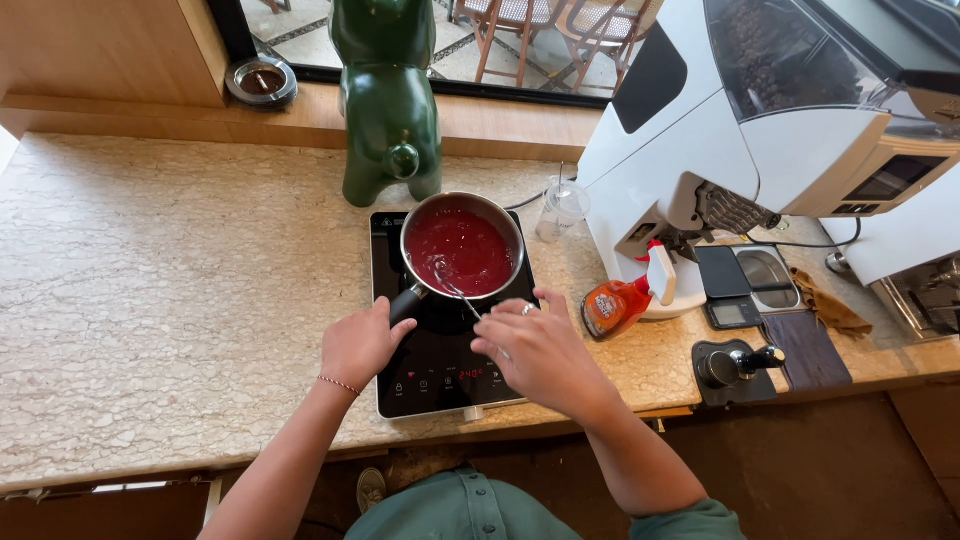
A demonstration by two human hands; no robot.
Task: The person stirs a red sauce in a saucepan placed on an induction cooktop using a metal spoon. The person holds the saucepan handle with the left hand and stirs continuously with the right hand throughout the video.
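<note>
A small steel saucepan point(512, 232) full of red liquid sits on a black induction hob point(437, 365) on the stone counter. My left hand point(360, 345) is closed around the pan's black handle. A metal whisk point(450, 286) dips into the red liquid, and my right hand point(535, 350) grips its handle, fingers curled over the hob's front half.
A green ceramic animal figure point(388, 110) stands behind the hob. A clear cup point(562, 208), an orange spray bottle point(620, 303), a white coffee grinder point(760, 130), a small scale point(730, 300), a tamper point(735, 365) and a brown cloth point(828, 308) lie to the right. A round ashtray point(261, 80) sits on the wooden ledge.
</note>
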